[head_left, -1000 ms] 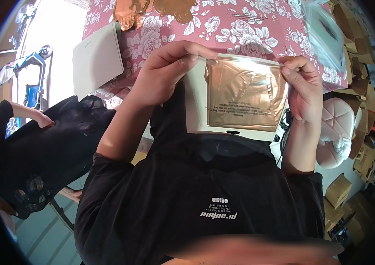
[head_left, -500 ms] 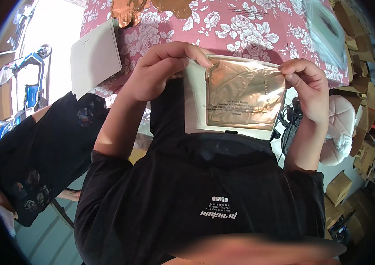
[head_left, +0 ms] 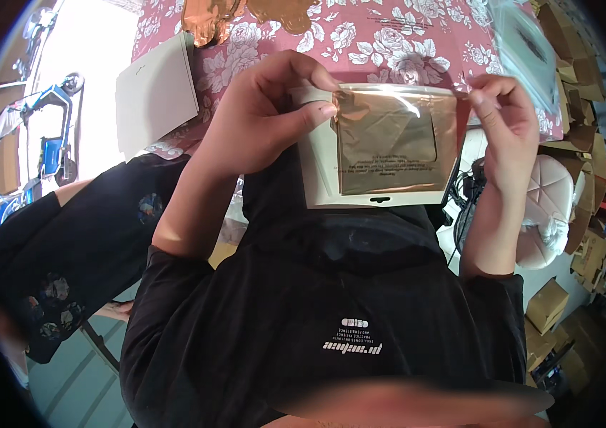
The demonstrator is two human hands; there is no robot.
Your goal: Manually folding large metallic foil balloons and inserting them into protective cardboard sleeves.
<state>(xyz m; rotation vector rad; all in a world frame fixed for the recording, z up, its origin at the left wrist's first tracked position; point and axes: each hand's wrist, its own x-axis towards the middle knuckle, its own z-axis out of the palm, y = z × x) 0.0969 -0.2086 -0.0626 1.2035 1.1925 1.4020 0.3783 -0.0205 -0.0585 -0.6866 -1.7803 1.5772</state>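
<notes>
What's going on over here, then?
Someone is handling a white card with a copper-coloured packet against it. The left hand is at the packet's upper left corner, the right hand near its upper right; exactly what each pinches is hard to tell. On the flower-patterned cloth beyond lie copper-coloured foil pieces, with some white sheets at its left edge.

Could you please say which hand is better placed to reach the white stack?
Probably the left hand, nearer the white stack; the right hand is right of the copper packet.
</notes>
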